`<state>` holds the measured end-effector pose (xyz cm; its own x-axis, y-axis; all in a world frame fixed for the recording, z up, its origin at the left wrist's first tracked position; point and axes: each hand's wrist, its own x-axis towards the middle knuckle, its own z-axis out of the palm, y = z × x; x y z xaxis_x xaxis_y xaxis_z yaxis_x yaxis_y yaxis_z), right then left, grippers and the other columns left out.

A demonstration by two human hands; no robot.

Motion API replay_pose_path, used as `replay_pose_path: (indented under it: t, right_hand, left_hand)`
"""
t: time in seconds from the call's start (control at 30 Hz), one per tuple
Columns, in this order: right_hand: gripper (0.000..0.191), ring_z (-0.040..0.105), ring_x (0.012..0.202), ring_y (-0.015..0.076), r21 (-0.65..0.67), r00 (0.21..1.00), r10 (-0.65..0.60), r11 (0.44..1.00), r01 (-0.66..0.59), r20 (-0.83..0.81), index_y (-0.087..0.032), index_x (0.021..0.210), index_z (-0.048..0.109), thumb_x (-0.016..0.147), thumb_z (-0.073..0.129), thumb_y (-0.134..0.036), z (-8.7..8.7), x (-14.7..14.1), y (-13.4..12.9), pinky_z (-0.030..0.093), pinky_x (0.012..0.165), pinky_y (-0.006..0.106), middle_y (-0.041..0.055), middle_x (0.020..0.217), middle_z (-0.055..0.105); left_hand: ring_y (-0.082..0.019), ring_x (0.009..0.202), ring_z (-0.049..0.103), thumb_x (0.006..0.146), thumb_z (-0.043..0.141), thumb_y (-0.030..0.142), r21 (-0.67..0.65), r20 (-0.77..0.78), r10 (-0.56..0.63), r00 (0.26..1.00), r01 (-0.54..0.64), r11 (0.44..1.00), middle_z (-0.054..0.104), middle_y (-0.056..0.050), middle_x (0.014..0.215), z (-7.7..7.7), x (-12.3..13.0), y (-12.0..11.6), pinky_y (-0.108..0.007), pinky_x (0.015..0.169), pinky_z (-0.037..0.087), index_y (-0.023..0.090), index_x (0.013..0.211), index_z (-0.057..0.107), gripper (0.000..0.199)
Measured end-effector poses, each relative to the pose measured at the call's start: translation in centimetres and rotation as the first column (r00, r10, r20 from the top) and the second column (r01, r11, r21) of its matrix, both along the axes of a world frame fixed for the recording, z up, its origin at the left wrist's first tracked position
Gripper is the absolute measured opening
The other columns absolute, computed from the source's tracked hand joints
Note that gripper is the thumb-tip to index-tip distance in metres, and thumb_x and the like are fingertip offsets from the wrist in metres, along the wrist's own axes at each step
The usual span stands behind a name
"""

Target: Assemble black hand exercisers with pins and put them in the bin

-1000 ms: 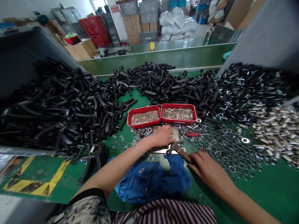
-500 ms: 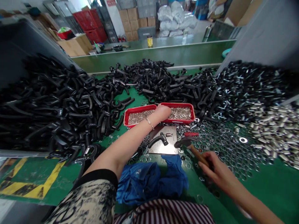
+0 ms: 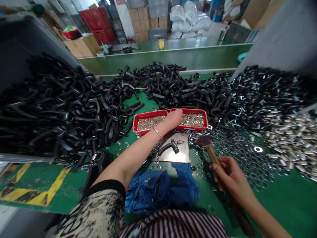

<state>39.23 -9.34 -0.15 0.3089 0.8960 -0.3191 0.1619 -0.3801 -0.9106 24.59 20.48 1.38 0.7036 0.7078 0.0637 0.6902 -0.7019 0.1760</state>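
My left hand (image 3: 175, 118) reaches over the inner ends of two red trays, its fingers curled down at the small metal pins in the right tray (image 3: 194, 129). What those fingers hold is hidden. The left tray (image 3: 135, 121) contains tinier metal pieces. My right hand (image 3: 229, 173) grips the wooden handle of a hammer (image 3: 211, 153), its head raised to the right of a metal plate (image 3: 164, 158). On that plate lie a curved black lever (image 3: 170, 146) and a small spring (image 3: 180, 142).
Black levers (image 3: 81, 102) are heaped left and behind the trays. Metal rings (image 3: 237, 148) spread to the right, beside piled silver sleeves (image 3: 294, 138) and black-and-silver bolts (image 3: 267, 92). A blue cloth (image 3: 158, 191) lies in front of the plate.
My right hand has swung the hammer head up and to the right, away from the plate. The left hand stays at the trays, nearly still.
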Motion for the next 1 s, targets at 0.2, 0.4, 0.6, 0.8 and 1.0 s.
replay_pose_path:
  t: [0.2,0.4,0.6,0.8,1.0]
  right_hand:
    - [0.039,0.047,0.04,0.0094,0.03,0.985,-0.032,0.999,0.037,-0.17,-0.026,0.109,0.043,0.088,0.064,-0.051,0.2,-0.4,-0.4,0.039,0.034,0.021,-0.0054,0.069,0.059]
    - [0.042,0.043,0.04,0.0068,-0.054,0.978,0.096,0.993,-0.108,-0.184,-0.025,0.119,0.048,0.09,0.059,-0.054,-0.4,-0.9,1.2,0.035,0.031,0.019,-0.001,0.082,0.062]
    - [0.043,0.046,0.044,0.0078,0.013,0.975,0.081,0.997,-0.08,-0.207,-0.025,0.121,0.049,0.09,0.059,-0.053,0.2,-2.2,2.9,0.037,0.032,0.019,0.0004,0.086,0.063]
    - [0.045,0.044,0.043,0.0076,0.005,0.981,0.066,0.998,-0.066,-0.185,-0.024,0.121,0.048,0.09,0.058,-0.055,0.7,-2.4,2.5,0.037,0.033,0.021,0.0011,0.087,0.065]
    - [0.047,0.054,0.052,0.0146,-0.035,0.988,0.152,0.988,-0.152,-0.007,-0.025,0.125,0.05,0.091,0.054,-0.057,0.1,-1.3,2.1,0.043,0.039,0.026,0.004,0.088,0.068]
  left_hand:
    - [-0.014,0.079,0.067,0.096,0.051,0.021,-0.394,0.616,0.203,0.761,0.075,0.916,0.071,-0.004,0.092,0.1,-4.7,-4.4,-0.029,0.078,0.053,0.018,0.108,0.06,0.016]
    - [-0.016,0.076,0.063,0.088,0.064,0.031,-0.525,0.504,0.425,0.752,-0.124,0.842,0.068,-0.002,0.082,-2.4,-9.3,-9.4,-0.03,0.074,0.051,0.017,0.084,0.066,0.015]
    - [-0.017,0.08,0.061,0.089,0.064,0.027,-0.463,0.456,0.427,0.781,-0.202,0.863,0.066,-0.004,0.085,-4.0,-8.8,-9.7,-0.03,0.077,0.047,0.016,0.08,0.066,0.015]
    - [-0.019,0.083,0.06,0.093,0.06,0.028,-0.282,0.377,0.336,0.863,-0.239,0.929,0.063,-0.005,0.085,-4.2,-8.2,-10.2,-0.033,0.079,0.046,0.016,0.08,0.063,0.018]
    - [-0.024,0.1,0.056,0.098,0.049,0.028,0.014,0.165,-0.047,0.985,0.046,0.999,0.062,-0.01,0.1,-3.4,-8.3,-10.4,-0.04,0.091,0.043,0.015,0.094,0.06,0.017]
